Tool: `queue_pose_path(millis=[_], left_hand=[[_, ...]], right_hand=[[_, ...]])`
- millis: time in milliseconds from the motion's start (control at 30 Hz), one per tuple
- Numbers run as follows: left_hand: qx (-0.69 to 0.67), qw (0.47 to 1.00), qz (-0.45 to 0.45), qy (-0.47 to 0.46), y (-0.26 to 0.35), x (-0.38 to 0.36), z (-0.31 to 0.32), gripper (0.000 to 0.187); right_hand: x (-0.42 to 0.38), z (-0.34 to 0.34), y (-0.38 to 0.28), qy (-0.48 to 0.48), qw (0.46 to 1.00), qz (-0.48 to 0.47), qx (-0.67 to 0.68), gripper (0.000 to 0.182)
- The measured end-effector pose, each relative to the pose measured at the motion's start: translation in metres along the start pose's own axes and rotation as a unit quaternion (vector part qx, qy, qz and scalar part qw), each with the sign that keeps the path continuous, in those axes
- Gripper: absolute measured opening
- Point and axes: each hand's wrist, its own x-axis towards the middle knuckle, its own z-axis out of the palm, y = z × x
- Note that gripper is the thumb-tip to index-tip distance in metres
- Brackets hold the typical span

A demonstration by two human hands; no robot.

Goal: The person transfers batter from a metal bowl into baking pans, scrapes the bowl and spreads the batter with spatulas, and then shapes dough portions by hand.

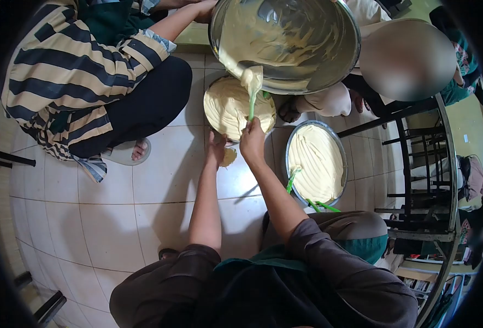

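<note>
My right hand [252, 141] is closed round the green handle of a spatula [252, 87], whose head is coated with thick pale-yellow batter. The spatula touches the lower edge of a large metal bowl [355, 54], tilted and smeared with batter inside. Below it on the floor stands a round basin heaped with batter [225, 106]. My left hand [216, 148] grips the basin's near side, its fingers partly hidden. Beside that hand is a small yellowish patch [229, 157] that I cannot make out.
An oval basin of batter [318, 158] stands at the right with green-handled utensils [292, 180]. A person in a striped top [72, 65] crouches at the left, an arm reaching to the metal bowl. Another person [329, 101] is behind the bowl. A metal-framed rack [443, 164] stands at the right.
</note>
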Motion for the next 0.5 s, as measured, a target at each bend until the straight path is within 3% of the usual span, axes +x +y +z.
queue_pose_path(millis=[133, 200, 233, 300, 367, 400, 500], left_hand=[[0.054, 0.993, 0.100, 0.018, 0.019, -0.014, -0.003, 0.072], [-0.149, 0.984, 0.079, -0.053, 0.001, -0.004, -0.003, 0.070], [-0.247, 0.963, 0.066, -0.088, -0.018, 0.007, -0.002, 0.069], [-0.098, 0.992, 0.068, -0.029, -0.038, 0.019, 0.000, 0.066], [-0.043, 0.998, 0.036, 0.001, -0.005, -0.005, 0.001, 0.065], [-0.031, 0.998, 0.054, 0.008, -0.030, 0.011, 0.002, 0.063], [0.005, 1.000, -0.010, -0.018, 0.002, -0.008, -0.008, 0.064]], right_hand=[[0.009, 0.024, -0.024, -0.014, 0.993, 0.029, 0.110, 0.020], [0.019, 0.050, -0.012, -0.011, 0.986, 0.011, 0.165, 0.020], [0.021, 0.053, -0.019, -0.042, 0.971, 0.054, 0.231, 0.019], [0.020, 0.046, -0.048, -0.092, 0.913, 0.155, 0.365, 0.018], [0.020, 0.029, -0.072, -0.142, 0.835, 0.220, 0.484, 0.018], [0.021, 0.023, -0.076, -0.164, 0.787, 0.249, 0.540, 0.018], [0.023, 0.013, -0.065, -0.220, 0.733, 0.252, 0.592, 0.021]])
